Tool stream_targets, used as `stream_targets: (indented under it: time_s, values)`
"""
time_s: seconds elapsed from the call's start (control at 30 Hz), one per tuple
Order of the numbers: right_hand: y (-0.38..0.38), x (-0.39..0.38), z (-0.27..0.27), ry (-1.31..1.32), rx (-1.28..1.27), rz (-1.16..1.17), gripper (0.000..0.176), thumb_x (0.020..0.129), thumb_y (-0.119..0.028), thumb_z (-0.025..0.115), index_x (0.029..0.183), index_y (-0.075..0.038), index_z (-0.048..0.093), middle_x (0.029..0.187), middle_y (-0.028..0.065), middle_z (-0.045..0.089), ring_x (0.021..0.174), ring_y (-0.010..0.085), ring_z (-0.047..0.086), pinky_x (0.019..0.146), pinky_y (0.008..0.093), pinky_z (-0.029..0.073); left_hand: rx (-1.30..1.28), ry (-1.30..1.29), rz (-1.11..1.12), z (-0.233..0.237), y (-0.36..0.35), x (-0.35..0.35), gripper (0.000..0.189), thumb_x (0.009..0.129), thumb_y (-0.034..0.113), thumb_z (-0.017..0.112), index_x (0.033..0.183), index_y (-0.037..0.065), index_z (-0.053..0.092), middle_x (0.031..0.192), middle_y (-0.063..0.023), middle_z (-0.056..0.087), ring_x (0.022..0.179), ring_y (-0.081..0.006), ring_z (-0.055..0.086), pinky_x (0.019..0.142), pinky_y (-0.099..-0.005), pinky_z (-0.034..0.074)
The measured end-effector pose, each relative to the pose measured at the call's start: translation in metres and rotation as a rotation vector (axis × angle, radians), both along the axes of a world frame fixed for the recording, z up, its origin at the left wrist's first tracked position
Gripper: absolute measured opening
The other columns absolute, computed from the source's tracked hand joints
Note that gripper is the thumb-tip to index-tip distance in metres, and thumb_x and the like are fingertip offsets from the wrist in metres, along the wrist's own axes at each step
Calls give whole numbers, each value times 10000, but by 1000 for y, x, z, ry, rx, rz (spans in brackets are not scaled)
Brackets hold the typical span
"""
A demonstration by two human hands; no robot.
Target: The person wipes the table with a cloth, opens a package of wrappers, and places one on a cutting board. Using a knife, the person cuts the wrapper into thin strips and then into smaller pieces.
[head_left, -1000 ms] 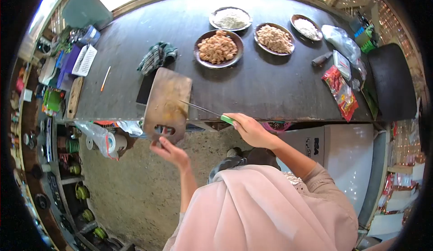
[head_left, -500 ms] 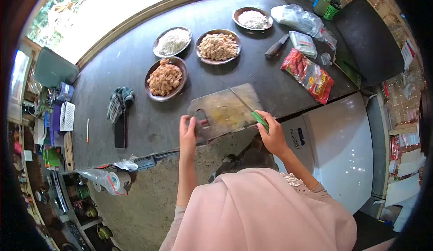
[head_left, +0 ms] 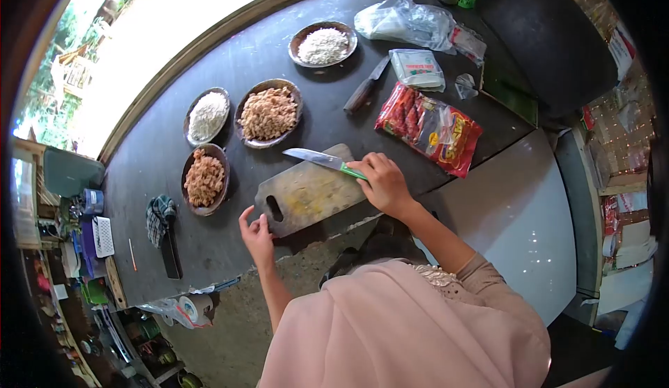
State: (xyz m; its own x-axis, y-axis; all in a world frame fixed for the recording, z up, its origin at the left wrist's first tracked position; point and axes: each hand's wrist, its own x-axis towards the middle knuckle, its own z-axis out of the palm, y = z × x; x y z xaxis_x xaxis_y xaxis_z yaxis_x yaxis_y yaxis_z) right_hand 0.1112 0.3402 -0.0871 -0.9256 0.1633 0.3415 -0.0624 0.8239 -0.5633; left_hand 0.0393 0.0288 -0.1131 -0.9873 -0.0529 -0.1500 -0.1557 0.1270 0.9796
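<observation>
My right hand (head_left: 382, 184) is wrapped round the green handle of a knife (head_left: 313, 156), whose blade points left over the cutting board (head_left: 306, 196). The board has yellow stains and lies at the table's front edge. Beside its left end is my left hand (head_left: 257, 238), fingers apart and holding nothing. Behind the board stand two bowls of brownish crumbly food (head_left: 268, 113) (head_left: 205, 180) and two plates of white food (head_left: 208, 117) (head_left: 323, 46).
A red food packet (head_left: 428, 128), a white packet (head_left: 417, 69), a second knife (head_left: 366, 87) and a plastic bag (head_left: 406, 23) lie at the back right. A dark cloth (head_left: 160, 219) is at the left. A black chair back (head_left: 547, 39) stands beyond the table's right end.
The view has turned, shifting the table's objects mostly left. The knife in my right hand now lies flatter over the board, and my left hand sits lower at the board's left end.
</observation>
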Motion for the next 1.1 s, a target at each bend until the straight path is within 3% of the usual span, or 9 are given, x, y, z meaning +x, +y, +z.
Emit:
stream_targets:
  time_s: [0.13,0.2,0.23,0.37,0.53,0.7,0.83,0.97,1.1]
  values:
    - [17,-18,-3,-44,37,94,390,808,-87,701,1191,-151,663,974,62,551,990,263,561,857,397,455,-232,-42,10,5,-4,-3,295,991,93,596,1282,76,547,874,-40,656,737,-62,587,588,-222,470]
    - [29,-20,-2,47,29,175,304,814,-130,709,1117,-142,681,964,60,555,968,257,558,851,397,434,-593,310,75,-2,-2,-6,286,992,49,547,1276,56,572,1033,-82,654,916,-105,596,767,-256,486]
    - [50,-13,11,102,-32,126,281,814,-133,711,1094,-135,680,970,67,571,974,272,561,866,411,424,-469,375,126,27,27,-2,339,985,11,485,1318,49,539,1040,-76,605,948,-135,550,839,-285,448]
    - [123,13,5,249,17,-141,232,815,-132,711,1044,-110,675,986,87,596,981,305,576,876,445,433,-393,468,-4,49,75,2,372,986,-4,428,1349,52,487,886,-26,468,803,-125,450,767,-268,407]
    - [186,42,4,141,83,-474,277,822,-142,728,1070,-92,615,975,90,595,996,330,575,859,459,448,-336,478,-217,54,154,6,378,990,-3,423,1361,55,475,879,-28,472,802,-123,455,778,-274,404]
    - [217,31,-10,107,-40,-356,221,806,15,666,1002,-79,628,852,88,609,849,300,615,763,419,491,-243,356,-639,64,238,5,377,1000,-8,432,1374,33,463,865,-63,477,792,-134,467,765,-284,422]
    - [256,14,-15,117,68,-594,197,821,13,615,970,-106,664,904,94,603,913,294,616,784,410,490,-177,647,-795,61,297,-17,267,857,-67,523,1092,36,597,892,-102,556,809,-248,536,783,-359,456]
    - [281,1,-5,-60,121,-494,143,833,-121,671,961,-161,718,1034,69,577,1043,273,573,931,448,456,-258,800,-934,73,330,-31,138,704,-58,562,815,20,586,934,-135,586,857,-370,556,798,-434,464]
    - [265,-35,9,-77,136,-267,134,833,-151,701,955,-154,755,1004,72,589,1015,275,585,910,439,474,-235,740,-1046,71,345,-39,122,754,-44,552,855,18,581,922,-143,580,879,-368,566,789,-432,463]
